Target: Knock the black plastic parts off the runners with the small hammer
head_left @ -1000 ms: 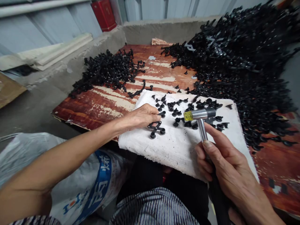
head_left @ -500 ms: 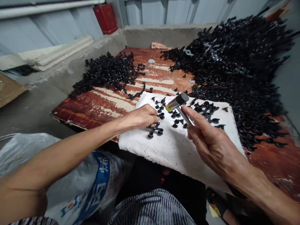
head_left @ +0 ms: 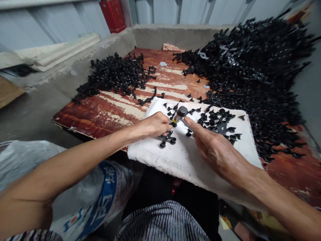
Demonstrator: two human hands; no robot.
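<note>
Steel hammer (head_left: 179,114) lowered toward white cloth pad (head_left: 190,164), clamped in right hand (head_left: 217,150); left hand (head_left: 152,124) curled, grip unclear; peeling plywood (head_left: 100,117) beyond pad.

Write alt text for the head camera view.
A right hand grips a small metal hammer above a white cloth pad scattered with black plastic pieces, while the left hand lies beside a black cross-shaped piece. Heaps of black pieces cover a worn red-brown board beyond.
</note>
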